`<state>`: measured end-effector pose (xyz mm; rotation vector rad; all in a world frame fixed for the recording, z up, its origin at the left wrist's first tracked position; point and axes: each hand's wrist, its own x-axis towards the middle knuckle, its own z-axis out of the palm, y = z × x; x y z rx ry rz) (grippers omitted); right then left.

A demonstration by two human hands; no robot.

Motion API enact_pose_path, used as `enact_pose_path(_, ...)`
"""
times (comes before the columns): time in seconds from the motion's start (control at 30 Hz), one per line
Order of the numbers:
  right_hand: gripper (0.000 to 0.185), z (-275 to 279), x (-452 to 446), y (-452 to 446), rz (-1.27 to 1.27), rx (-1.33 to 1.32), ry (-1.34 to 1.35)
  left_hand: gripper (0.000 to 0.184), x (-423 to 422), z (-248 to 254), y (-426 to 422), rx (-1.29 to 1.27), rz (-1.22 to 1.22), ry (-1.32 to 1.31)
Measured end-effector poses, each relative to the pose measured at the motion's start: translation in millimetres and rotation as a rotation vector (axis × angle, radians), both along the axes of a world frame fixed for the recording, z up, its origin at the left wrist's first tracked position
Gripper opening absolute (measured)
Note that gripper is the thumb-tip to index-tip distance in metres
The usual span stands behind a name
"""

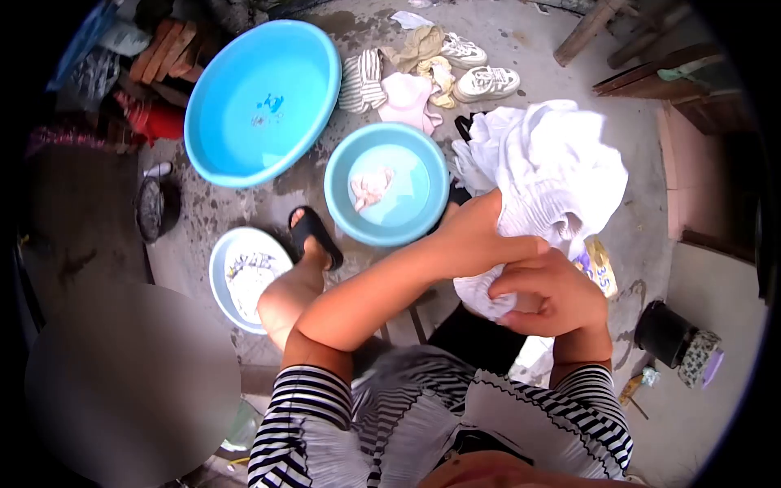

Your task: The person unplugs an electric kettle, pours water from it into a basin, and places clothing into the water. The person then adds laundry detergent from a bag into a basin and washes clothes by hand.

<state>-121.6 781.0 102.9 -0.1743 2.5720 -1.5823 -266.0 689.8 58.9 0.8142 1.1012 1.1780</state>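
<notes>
The left hand point(480, 232) is closed on the bunched white garment point(561, 163), its fingers partly hidden; the right hand point(561, 297) pinches an edge of it, its grip curled round the cloth. The garment hangs above the floor point(533, 45), toward its right edge, not set down, so its handling looks unfinished; whether it has been washed, I cannot tell. Beyond it, at the right, lies a yellow packet point(600, 270). Toward the floor's left edge stands a pale basin point(216, 281) with something light inside. Farther off, a small blue basin point(335, 195) holds water and a pinkish cloth point(372, 189), seemingly left to do. Beyond, a large blue basin point(215, 110) contains no garment. Near the far edge lie a striped cloth point(361, 81), a pink cloth point(408, 99) and sneakers point(486, 83), all untouched by the hands.
</notes>
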Motion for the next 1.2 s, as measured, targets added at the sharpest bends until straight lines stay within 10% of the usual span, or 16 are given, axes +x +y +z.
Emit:
enact_pose_path(0.1, 0.032, 15.5, 42.5, -40.6, -0.114, 0.015, -0.02, 0.044, 33.1, 7.5, -39.4, 0.12, 0.03, 0.33)
enact_pose_path(0.33, 0.024, 41.4, 125.7, -89.6, -0.939, 0.082, -0.438, 0.046, 75.2, 18.8, -114.7, 0.154, 0.323, -0.214)
enact_pose_path(0.5, 0.027, 49.4, 130.8, -117.4, -0.345, 0.648, -0.311, 0.065, 127.2, 41.8, -138.9, 0.206, 0.245, 0.304)
enact_pose_path(0.63, 0.028, -9.5, 114.6, -156.1, -0.787, -0.056, 0.148, 0.067, 139.3, 70.8, -157.9, 0.063, -0.049, 0.408)
enact_pose_path(0.7, 0.032, -65.0, 91.9, -149.0, -0.575, 0.117, 0.432, 0.069, 144.0, 79.8, -173.1, 0.168, -0.18, 0.347)
enact_pose_path(0.8, 0.038, -93.3, 66.3, -152.9, -0.309, -0.718, 0.115, 0.072, 171.7, 84.1, -191.6, 0.328, -0.263, 0.256)
enact_pose_path(1.2, 0.039, -110.2, -13.0, -236.3, -0.286, -0.963, -0.128, 0.05, 134.5, 53.1, -263.0, 0.138, 0.161, 0.158)
